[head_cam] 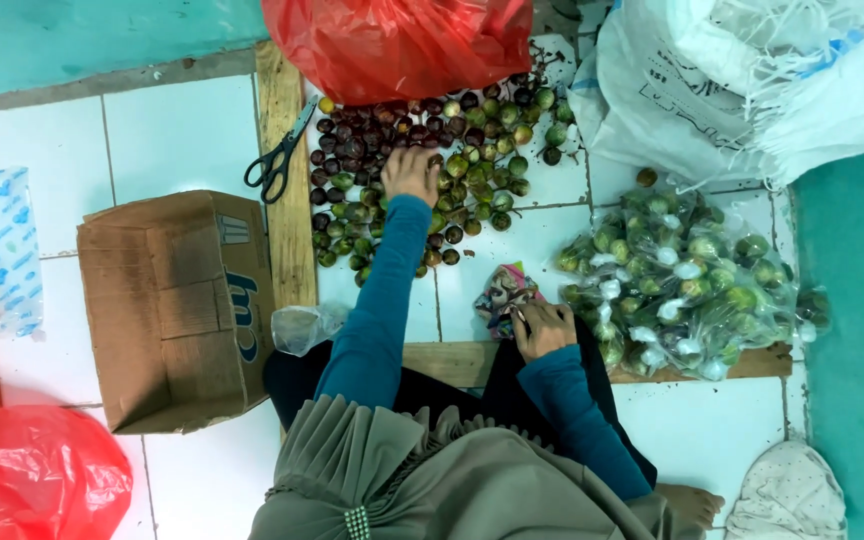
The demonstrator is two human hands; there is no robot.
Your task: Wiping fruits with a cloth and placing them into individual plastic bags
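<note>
A: Where is the left hand (410, 173)?
B: Stretched far out, arm straight, palm down on the fruit pile (422, 160) on the floor (182, 130). Fingers curl into the fruits; whether its grip holds one, I can't tell.
A: And the pile's long axis?
B: It runs across the view, from the scissors (277, 160) toward the white sack (742, 80).
A: The right hand (544, 328)?
B: Drawn in close, elbow bent, grip clenched on a patterned cloth (502, 292), beside the bagged fruits (682, 280).

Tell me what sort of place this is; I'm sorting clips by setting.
Probably a home or small shop floor used for packing fruit: white floor tiles, a loose fruit pile under the left hand, and filled clear bags.
</note>
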